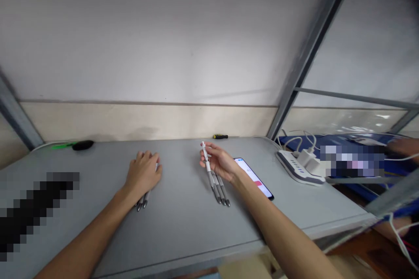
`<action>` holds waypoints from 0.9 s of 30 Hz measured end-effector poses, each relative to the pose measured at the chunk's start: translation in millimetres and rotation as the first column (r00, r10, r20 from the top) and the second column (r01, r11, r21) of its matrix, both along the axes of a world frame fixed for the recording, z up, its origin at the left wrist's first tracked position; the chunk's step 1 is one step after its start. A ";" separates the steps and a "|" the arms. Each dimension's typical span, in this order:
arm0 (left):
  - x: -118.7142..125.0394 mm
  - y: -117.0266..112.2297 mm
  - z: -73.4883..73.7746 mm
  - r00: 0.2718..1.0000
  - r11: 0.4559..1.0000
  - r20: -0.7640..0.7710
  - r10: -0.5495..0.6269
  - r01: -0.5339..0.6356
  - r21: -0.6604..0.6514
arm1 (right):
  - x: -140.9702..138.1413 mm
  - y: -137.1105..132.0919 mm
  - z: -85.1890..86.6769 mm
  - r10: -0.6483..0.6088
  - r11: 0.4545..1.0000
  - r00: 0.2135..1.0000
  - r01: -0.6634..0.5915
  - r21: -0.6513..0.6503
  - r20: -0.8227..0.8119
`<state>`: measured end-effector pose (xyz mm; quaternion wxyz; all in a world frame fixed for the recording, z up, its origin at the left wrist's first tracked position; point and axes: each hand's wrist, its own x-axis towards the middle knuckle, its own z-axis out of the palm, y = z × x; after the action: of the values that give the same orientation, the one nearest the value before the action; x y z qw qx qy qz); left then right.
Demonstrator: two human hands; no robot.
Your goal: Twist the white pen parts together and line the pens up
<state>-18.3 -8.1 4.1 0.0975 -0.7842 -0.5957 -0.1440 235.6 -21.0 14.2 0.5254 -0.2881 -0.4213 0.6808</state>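
My right hand point(222, 163) pinches a white-and-grey pen point(207, 161) between thumb and fingers, its white end up and its lower end slanting down towards the desk. Just beneath it, several similar grey pens point(221, 191) lie side by side, tips towards me. On the left, my left hand point(144, 173) is curled palm down over another group of pens point(141, 203). Only their grey tips stick out below the wrist. A sliver of white shows by the thumb; the fingers hide most of what they grip.
A phone point(252, 174) with its screen lit lies beside my right forearm. Further right sit a power strip point(297, 168) with plugs and cables and a metal post point(278, 123). A yellow-black screwdriver point(220, 136) and a dark object point(83, 144) rest along the wall. Another person's hand point(404, 147) is at far right.
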 end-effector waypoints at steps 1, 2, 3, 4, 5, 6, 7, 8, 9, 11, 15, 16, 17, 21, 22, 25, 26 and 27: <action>0.4 -0.3 1.1 1.000 1.000 0.012 -0.003 0.003 0.005 | 0.2 -0.1 -0.3 -0.027 1.000 0.999 0.027 0.004 0.019; 0.8 -0.6 2.2 1.000 1.000 0.018 -0.005 0.005 0.011 | 0.5 -0.1 -0.9 -0.061 0.998 0.997 0.061 0.009 0.052; 1.0 -0.9 2.9 1.000 1.000 0.019 -0.005 0.005 0.016 | 0.9 -0.3 -1.5 -0.098 0.995 0.990 0.096 0.018 0.101; 1.0 -1.1 3.4 1.000 1.000 0.014 -0.003 0.003 0.019 | 1.2 -0.8 -2.1 -0.131 0.991 0.978 0.127 0.031 0.161; 1.0 -1.2 3.5 1.000 1.000 0.007 -0.004 0.004 0.023 | 1.6 -1.4 -2.6 -0.155 0.988 0.962 0.148 0.051 0.225; 0.9 -1.3 3.3 1.000 1.000 -0.001 -0.007 0.007 0.029 | 2.1 -2.1 -3.0 -0.172 0.985 0.942 0.156 0.076 0.287; 0.8 -1.2 2.9 1.000 0.999 -0.008 -0.010 0.010 0.035 | 2.5 -2.7 -3.2 -0.181 0.983 0.923 0.155 0.103 0.339; 0.7 -1.1 2.4 1.000 0.999 -0.014 -0.013 0.013 0.041 | 3.1 -3.1 -3.3 -0.183 0.981 0.907 0.145 0.128 0.380; 0.6 -0.9 1.9 1.000 0.999 -0.018 -0.013 0.014 0.045 | 3.7 -2.9 -3.5 -0.187 0.979 0.894 0.136 0.151 0.408; 0.6 -0.6 1.3 1.000 0.999 -0.024 -0.010 0.011 0.044 | 5.2 -0.8 -4.7 -0.218 0.971 0.867 0.146 0.190 0.447; 0.7 -0.5 1.1 0.999 0.999 -0.032 -0.003 0.004 0.034 | 8.1 6.5 -10.1 -0.371 0.922 0.718 0.206 0.329 0.589; 0.7 -0.6 1.1 0.999 0.999 -0.033 -0.006 0.007 0.034 | 8.4 7.6 -11.6 -0.413 0.904 0.650 0.205 0.376 0.638; 0.7 -0.7 1.1 0.999 0.999 -0.035 -0.008 0.010 0.035 | 8.5 8.1 -13.0 -0.447 0.889 0.576 0.195 0.415 0.685; 1.0 -1.3 1.0 0.999 0.999 -0.035 -0.019 0.021 0.039 | 6.7 6.5 -17.7 -0.458 0.888 0.303 0.114 0.446 0.835; 1.2 -1.5 1.1 0.999 0.999 -0.031 -0.023 0.024 0.041 | 6.3 6.0 -18.6 -0.445 0.895 0.247 0.094 0.436 0.861; 1.7 -1.8 1.3 0.999 0.998 -0.018 -0.037 0.037 0.042 | 6.2 5.6 -20.1 -0.414 0.910 0.151 0.062 0.409 0.898; 1.8 -1.8 1.1 0.999 0.998 -0.014 -0.038 0.038 0.040 | 6.5 5.7 -19.9 -0.410 0.912 0.139 0.059 0.406 0.901; 1.8 -1.7 0.9 0.999 0.999 -0.013 -0.038 0.038 0.037 | 6.8 5.7 -19.5 -0.406 0.914 0.128 0.057 0.402 0.905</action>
<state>-16.5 -9.8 5.0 0.1131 -0.7943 -0.5773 -0.1518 242.4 -15.3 -5.3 0.2635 -0.6440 -0.6958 0.1784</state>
